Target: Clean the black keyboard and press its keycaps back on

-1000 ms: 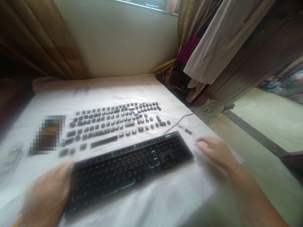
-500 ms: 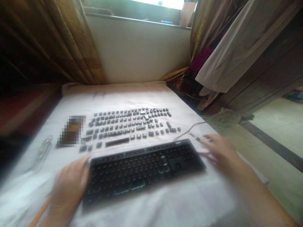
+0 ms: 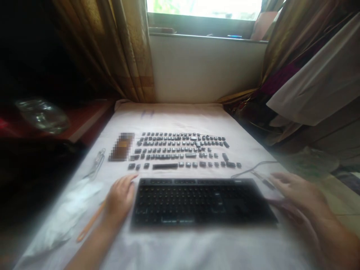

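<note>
A black keyboard (image 3: pixel 174 202) without its keycaps lies on the white cloth. Loose black keycaps (image 3: pixel 164 143) are laid out in rows beyond it, with a long space bar (image 3: pixel 165 166) in the nearest row. My left hand (image 3: pixel 120 193) rests flat by the keyboard's left end, fingers stretched forward. An orange handle (image 3: pixel 91 223) runs beneath that wrist, its far end hidden. Past the right end, my right hand (image 3: pixel 294 187) is open beside a thin metal-tipped tool (image 3: pixel 264 180). Something pinkish, blurred, lies under this hand.
A cable (image 3: pixel 253 167) curls behind the keyboard's right corner. To the left are a pixelated brown object (image 3: pixel 121 147), a coiled clear cord (image 3: pixel 98 163) and a crumpled white plastic bag (image 3: pixel 66 210). Curtains (image 3: pixel 132 52) and a wall stand beyond the table.
The camera has turned left, so the whole scene sits further right. Both hands remain at the two ends of the keyboard, and the keycap rows look the same.
</note>
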`<state>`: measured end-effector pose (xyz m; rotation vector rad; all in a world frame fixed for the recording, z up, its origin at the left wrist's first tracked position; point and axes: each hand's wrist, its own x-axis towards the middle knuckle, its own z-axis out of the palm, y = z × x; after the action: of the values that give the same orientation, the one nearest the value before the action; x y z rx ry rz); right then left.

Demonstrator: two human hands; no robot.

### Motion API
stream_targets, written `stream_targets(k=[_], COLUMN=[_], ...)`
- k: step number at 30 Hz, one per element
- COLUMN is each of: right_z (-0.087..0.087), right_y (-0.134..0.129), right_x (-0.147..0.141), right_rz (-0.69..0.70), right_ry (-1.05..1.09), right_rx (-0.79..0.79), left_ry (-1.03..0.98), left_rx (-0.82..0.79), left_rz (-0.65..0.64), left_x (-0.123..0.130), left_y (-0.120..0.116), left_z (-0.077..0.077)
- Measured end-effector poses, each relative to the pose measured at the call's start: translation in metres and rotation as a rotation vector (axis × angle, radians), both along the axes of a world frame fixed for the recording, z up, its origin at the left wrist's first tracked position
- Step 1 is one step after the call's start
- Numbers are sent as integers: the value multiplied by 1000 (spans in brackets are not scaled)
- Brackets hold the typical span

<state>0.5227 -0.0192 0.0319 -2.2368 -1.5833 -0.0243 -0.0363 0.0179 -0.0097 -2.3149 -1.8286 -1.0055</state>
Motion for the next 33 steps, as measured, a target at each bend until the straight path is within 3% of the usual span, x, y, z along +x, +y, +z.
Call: stream_targets(k=[3, 7, 10, 13, 16, 18, 22, 27, 33], right_z=[22, 38, 34, 21, 11, 9, 13, 15, 17], right_y=[6, 25, 39, 41, 33, 27, 22, 15, 10], right_x=[-51, -139, -200, -260, -313, -339, -356, -341, -290], right_rz=[62, 386, 570, 759, 912, 996, 1076, 1119, 838], right_ry=[-23, -6, 10, 9, -32, -71, -103, -148, -17], right_rx=[93, 90, 145, 328, 614, 679, 713, 747, 760], left_ry=[-246, -370, -411, -458, -473, -467, -440, -386, -207], left_rx=[-74, -147, -164, -185, -213, -230, -248, -209, -147], left_rz=[56, 41, 25, 4, -39, -70, -110, -61, 58], left_x=[1, 5, 12, 24, 37, 44, 48, 36, 2], left_y=[4, 20, 31, 33, 28, 25, 24, 36, 52], left_z=[9, 19, 25, 29, 31, 31, 32, 43, 50])
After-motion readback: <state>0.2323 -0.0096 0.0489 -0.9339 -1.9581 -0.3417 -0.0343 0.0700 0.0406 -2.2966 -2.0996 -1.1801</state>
